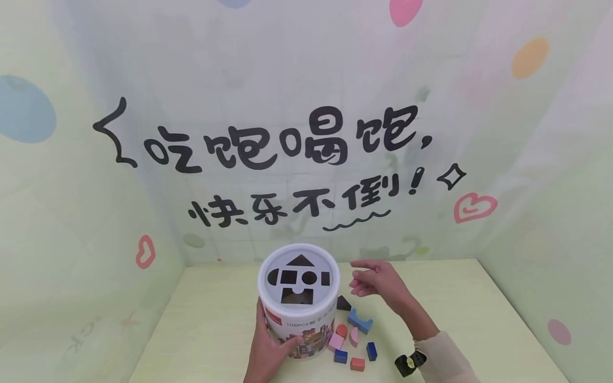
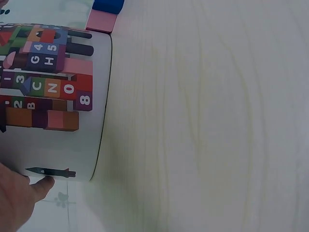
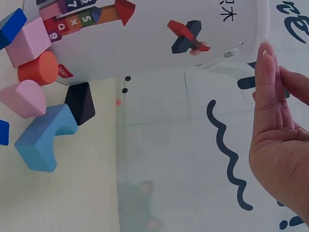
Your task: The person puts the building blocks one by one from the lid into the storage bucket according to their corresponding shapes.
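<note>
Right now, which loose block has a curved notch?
The light blue block, beside the black block; only it has a curve cut inward.

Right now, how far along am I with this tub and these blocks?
Done, it seems: the cutout lid sits on the tub. In hand: your left hand grips the tub's side, while your right hand is beside it, holding nothing. Probably left: the blocks loose on the table, if they're meant to go inside. I can't tell how many are already in.
</note>
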`<state>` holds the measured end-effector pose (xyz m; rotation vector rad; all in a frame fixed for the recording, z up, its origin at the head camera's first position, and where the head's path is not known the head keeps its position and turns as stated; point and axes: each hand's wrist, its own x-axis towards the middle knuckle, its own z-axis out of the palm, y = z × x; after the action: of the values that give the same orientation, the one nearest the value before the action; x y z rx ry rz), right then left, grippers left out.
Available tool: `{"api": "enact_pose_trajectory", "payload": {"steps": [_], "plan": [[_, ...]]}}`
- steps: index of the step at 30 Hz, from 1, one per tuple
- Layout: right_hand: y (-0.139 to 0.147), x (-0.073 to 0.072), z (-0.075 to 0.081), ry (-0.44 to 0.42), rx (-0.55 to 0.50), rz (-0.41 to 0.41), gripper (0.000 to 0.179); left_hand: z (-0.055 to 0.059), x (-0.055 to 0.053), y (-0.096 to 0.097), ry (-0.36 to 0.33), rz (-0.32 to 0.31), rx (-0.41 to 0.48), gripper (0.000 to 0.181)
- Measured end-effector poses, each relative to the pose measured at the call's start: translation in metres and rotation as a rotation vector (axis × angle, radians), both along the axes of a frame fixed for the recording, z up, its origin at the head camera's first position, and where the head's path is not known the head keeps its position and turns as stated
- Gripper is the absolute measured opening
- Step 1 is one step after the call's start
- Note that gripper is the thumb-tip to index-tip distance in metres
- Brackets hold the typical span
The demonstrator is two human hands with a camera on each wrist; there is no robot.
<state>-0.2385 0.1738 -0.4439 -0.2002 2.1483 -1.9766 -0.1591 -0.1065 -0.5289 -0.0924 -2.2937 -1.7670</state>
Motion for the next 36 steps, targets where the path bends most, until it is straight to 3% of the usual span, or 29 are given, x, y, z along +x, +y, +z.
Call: {"api": "enact_pose_trajectory", "payload": {"steps": [19,22,29,36], "plan": [[0.022,0.008,-0.070,-0.119,0.048,-0.007,0.049,-0.003,-0.002,-0.001,0.041,-0.043,0.011,0.119],[0.025,0.010,-0.081,-0.139,0.057,-0.015,0.050,-0.009,-0.005,-0.003,0.058,-0.056,0.019,0.120],[0.033,0.012,-0.099,-0.187,0.105,-0.029,0.047,-0.034,-0.017,-0.005,0.052,-0.052,0.020,0.124],[0.042,0.016,-0.119,-0.235,0.125,-0.031,0.043,-0.037,-0.018,-0.007,0.055,-0.049,0.015,0.124]]}}
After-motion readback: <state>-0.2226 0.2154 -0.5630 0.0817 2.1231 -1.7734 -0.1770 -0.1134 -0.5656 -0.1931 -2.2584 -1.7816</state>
